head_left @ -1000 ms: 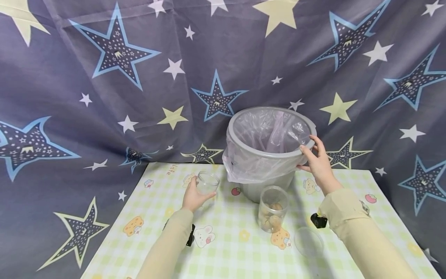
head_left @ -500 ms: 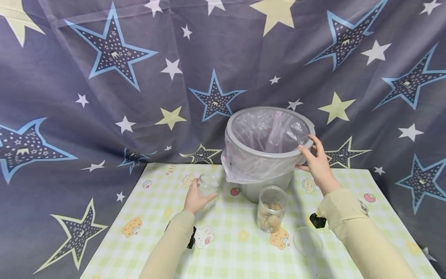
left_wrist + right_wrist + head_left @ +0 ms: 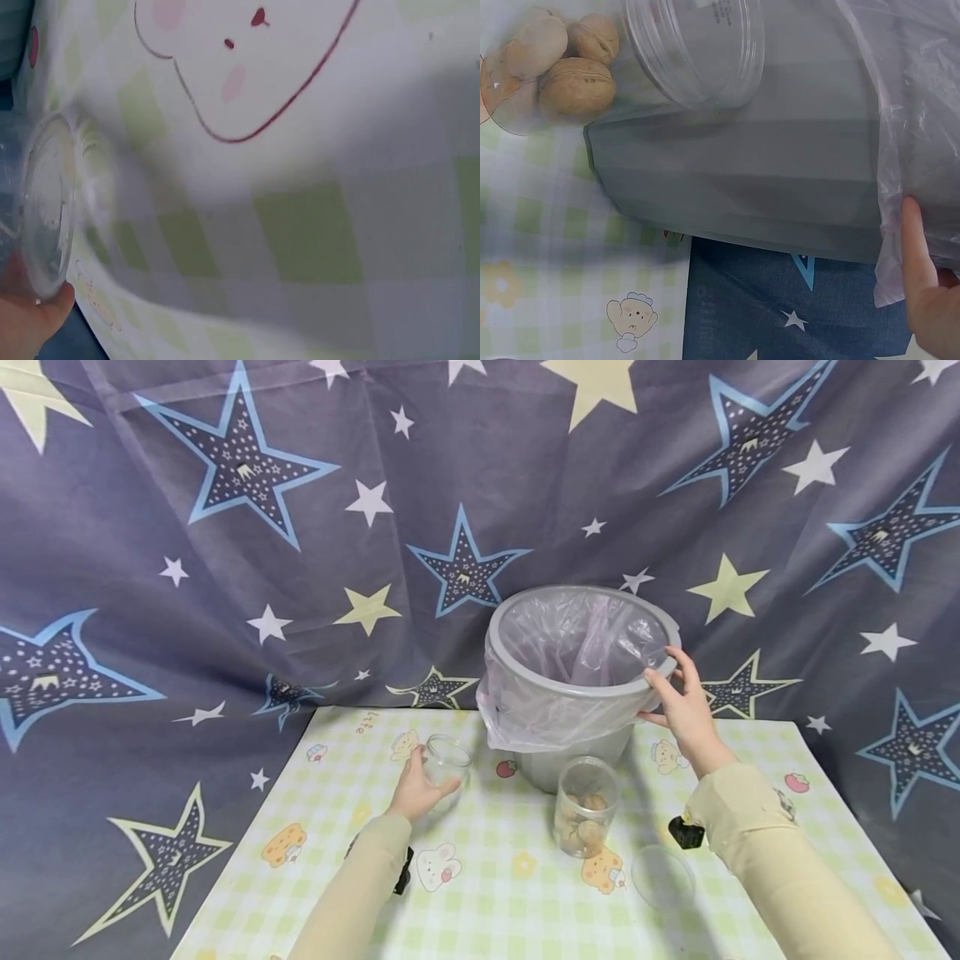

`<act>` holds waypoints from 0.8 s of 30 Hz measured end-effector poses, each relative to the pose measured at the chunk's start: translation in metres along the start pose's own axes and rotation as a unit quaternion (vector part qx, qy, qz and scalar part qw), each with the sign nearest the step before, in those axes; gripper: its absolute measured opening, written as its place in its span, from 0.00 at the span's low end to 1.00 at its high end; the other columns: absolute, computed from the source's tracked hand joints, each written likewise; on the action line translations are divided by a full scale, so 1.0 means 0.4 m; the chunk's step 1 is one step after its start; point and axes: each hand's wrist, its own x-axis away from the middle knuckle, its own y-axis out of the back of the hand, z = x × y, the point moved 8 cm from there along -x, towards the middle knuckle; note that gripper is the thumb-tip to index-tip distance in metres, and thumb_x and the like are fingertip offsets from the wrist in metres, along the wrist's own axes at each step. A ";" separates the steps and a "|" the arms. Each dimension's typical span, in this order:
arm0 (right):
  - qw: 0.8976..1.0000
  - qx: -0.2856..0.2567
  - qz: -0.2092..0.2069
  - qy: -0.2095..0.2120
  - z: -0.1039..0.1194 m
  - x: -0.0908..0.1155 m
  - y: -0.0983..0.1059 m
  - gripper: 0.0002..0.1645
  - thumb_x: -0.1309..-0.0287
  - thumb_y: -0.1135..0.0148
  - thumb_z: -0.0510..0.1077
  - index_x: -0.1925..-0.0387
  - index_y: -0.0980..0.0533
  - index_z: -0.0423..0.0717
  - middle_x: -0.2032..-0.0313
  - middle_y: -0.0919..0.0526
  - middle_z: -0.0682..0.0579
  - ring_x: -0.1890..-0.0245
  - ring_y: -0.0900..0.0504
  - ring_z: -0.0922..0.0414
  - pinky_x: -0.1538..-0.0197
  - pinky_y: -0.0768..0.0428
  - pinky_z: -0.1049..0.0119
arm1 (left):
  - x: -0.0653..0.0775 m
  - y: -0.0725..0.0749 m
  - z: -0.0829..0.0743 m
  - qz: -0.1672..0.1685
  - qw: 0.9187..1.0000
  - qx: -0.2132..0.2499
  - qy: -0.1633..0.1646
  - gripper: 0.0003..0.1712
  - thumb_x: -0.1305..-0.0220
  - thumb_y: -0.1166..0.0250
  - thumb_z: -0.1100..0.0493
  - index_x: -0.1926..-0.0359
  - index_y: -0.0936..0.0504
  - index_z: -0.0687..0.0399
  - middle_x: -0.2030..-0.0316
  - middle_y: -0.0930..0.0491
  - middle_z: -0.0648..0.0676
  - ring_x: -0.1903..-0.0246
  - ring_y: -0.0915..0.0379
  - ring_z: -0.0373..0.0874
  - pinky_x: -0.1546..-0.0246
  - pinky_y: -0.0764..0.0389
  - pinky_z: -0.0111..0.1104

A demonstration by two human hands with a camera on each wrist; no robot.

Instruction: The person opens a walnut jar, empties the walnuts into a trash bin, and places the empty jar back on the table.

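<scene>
My left hand (image 3: 422, 787) grips a clear jar (image 3: 448, 762) at its side, left of the trash can. In the left wrist view the jar (image 3: 51, 202) is partly cut off, with a fingertip against its edge; whether it touches the table, I cannot tell. My right hand (image 3: 681, 710) holds the rim of a grey trash can (image 3: 577, 768), lined with a thin pinkish plastic bag (image 3: 540, 718). Before the can stands another clear jar (image 3: 587, 781), with several walnuts (image 3: 577, 88) at its bottom and no lid on top.
A clear round lid (image 3: 663, 878) lies on the table right of the walnut jar. The checked tablecloth (image 3: 480, 893) carries printed cartoon figures. Close behind the table and can hangs a dark curtain (image 3: 300, 577) with stars.
The clear jar in my left hand has come down a little toward the table. My right hand stays on the can's rim, and the walnut jar stays put.
</scene>
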 end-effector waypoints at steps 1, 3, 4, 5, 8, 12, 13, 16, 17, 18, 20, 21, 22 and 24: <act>1.000 0.000 0.000 0.000 0.001 0.001 0.000 0.40 0.33 0.50 0.52 0.27 0.56 0.57 0.30 0.60 0.37 0.33 0.45 0.33 0.66 0.18 0.74 | 0.000 0.000 0.001 0.009 1.000 -0.002 0.004 0.56 0.52 0.27 0.47 0.32 0.49 0.65 0.40 0.36 0.72 0.40 0.37 0.66 0.40 0.33 0.55; 1.000 0.001 -0.001 0.000 0.001 0.001 0.000 0.40 0.33 0.50 0.52 0.27 0.56 0.57 0.30 0.60 0.37 0.33 0.45 0.33 0.66 0.18 0.75 | 0.003 0.005 0.001 0.022 1.000 0.000 0.010 0.56 0.52 0.26 0.47 0.31 0.49 0.64 0.38 0.38 0.72 0.39 0.38 0.66 0.39 0.34 0.55; 1.000 -0.001 -0.001 -0.001 0.001 0.001 0.000 0.40 0.34 0.50 0.53 0.27 0.56 0.57 0.30 0.60 0.37 0.33 0.45 0.33 0.66 0.18 0.75 | 0.003 0.009 0.002 0.028 1.000 0.001 0.011 0.57 0.53 0.26 0.48 0.31 0.49 0.65 0.38 0.38 0.72 0.38 0.39 0.66 0.38 0.35 0.55; 1.000 -0.002 0.000 -0.001 0.001 0.001 0.000 0.40 0.34 0.50 0.53 0.27 0.56 0.57 0.30 0.60 0.37 0.33 0.46 0.33 0.66 0.18 0.75 | 0.004 0.013 0.002 0.031 0.999 0.001 0.011 0.57 0.53 0.26 0.48 0.31 0.49 0.65 0.38 0.38 0.72 0.38 0.39 0.66 0.38 0.35 0.55; 1.000 -0.006 0.000 -0.003 0.001 0.001 0.000 0.40 0.34 0.50 0.53 0.27 0.56 0.58 0.30 0.61 0.37 0.32 0.48 0.33 0.67 0.19 0.76 | 0.004 0.029 0.009 0.036 0.999 0.002 0.011 0.58 0.56 0.24 0.49 0.32 0.47 0.66 0.38 0.38 0.72 0.38 0.40 0.65 0.37 0.37 0.54; 1.000 -0.011 -0.005 -0.003 0.001 0.000 0.006 0.39 0.33 0.50 0.52 0.27 0.55 0.58 0.30 0.61 0.38 0.32 0.47 0.34 0.68 0.19 0.77 | -0.001 0.044 0.026 0.047 0.999 0.010 0.013 0.58 0.59 0.23 0.50 0.32 0.45 0.65 0.36 0.38 0.70 0.37 0.39 0.64 0.36 0.37 0.52; 1.000 -0.012 -0.005 -0.004 0.001 0.000 0.007 0.39 0.33 0.51 0.52 0.27 0.55 0.59 0.30 0.61 0.38 0.32 0.48 0.34 0.68 0.19 0.77 | -0.002 0.045 0.031 0.051 0.998 0.016 0.015 0.58 0.59 0.22 0.50 0.32 0.45 0.65 0.36 0.38 0.70 0.37 0.39 0.64 0.36 0.37 0.52; 1.000 -0.012 -0.007 -0.007 -0.002 -0.001 0.011 0.39 0.33 0.51 0.51 0.27 0.56 0.59 0.30 0.61 0.38 0.32 0.48 0.34 0.67 0.18 0.75 | -0.005 0.048 0.049 0.063 0.997 0.025 0.022 0.59 0.60 0.22 0.50 0.31 0.45 0.63 0.34 0.39 0.69 0.36 0.41 0.64 0.35 0.38 0.52; 1.000 -0.011 -0.005 -0.008 -0.003 -0.002 0.010 0.39 0.33 0.51 0.51 0.27 0.56 0.59 0.30 0.61 0.38 0.32 0.48 0.34 0.66 0.18 0.74 | -0.005 0.049 0.053 0.064 0.997 0.028 0.022 0.59 0.60 0.21 0.50 0.31 0.45 0.64 0.35 0.39 0.69 0.36 0.41 0.64 0.35 0.38 0.52; 1.000 -0.010 -0.003 -0.009 -0.004 -0.003 0.010 0.39 0.33 0.52 0.52 0.27 0.56 0.59 0.30 0.62 0.38 0.31 0.49 0.34 0.66 0.17 0.73 | -0.004 0.051 0.058 0.065 0.997 0.033 0.024 0.59 0.60 0.21 0.51 0.31 0.45 0.64 0.35 0.39 0.70 0.36 0.42 0.65 0.35 0.39 0.53; 1.000 -0.009 0.001 -0.010 -0.005 -0.006 0.007 0.39 0.33 0.52 0.51 0.27 0.57 0.59 0.29 0.62 0.39 0.31 0.49 0.35 0.64 0.17 0.72 | -0.002 0.053 0.069 0.067 0.996 0.039 0.032 0.60 0.61 0.21 0.50 0.31 0.45 0.62 0.35 0.38 0.70 0.35 0.42 0.64 0.35 0.39 0.53; 1.000 -0.009 0.003 -0.010 -0.006 -0.006 0.005 0.39 0.33 0.52 0.51 0.26 0.57 0.59 0.29 0.62 0.39 0.31 0.49 0.35 0.64 0.17 0.71 | 0.000 0.055 0.073 0.068 0.996 0.041 0.036 0.60 0.62 0.21 0.50 0.31 0.45 0.61 0.35 0.38 0.69 0.35 0.42 0.64 0.35 0.40 0.53; 1.000 -0.009 0.003 -0.009 -0.006 -0.007 0.004 0.39 0.33 0.52 0.51 0.27 0.57 0.59 0.29 0.62 0.39 0.31 0.48 0.35 0.64 0.17 0.71 | 0.002 0.056 0.078 0.069 0.996 0.041 0.040 0.60 0.61 0.21 0.50 0.31 0.46 0.61 0.35 0.38 0.69 0.35 0.42 0.64 0.35 0.40 0.53; 1.000 -0.009 0.002 -0.008 -0.006 -0.008 0.005 0.39 0.33 0.52 0.50 0.27 0.57 0.59 0.29 0.61 0.39 0.31 0.48 0.35 0.65 0.17 0.71 | 0.006 0.057 0.086 0.072 0.996 0.040 0.045 0.60 0.61 0.21 0.51 0.30 0.46 0.59 0.35 0.37 0.68 0.35 0.42 0.64 0.34 0.40 0.53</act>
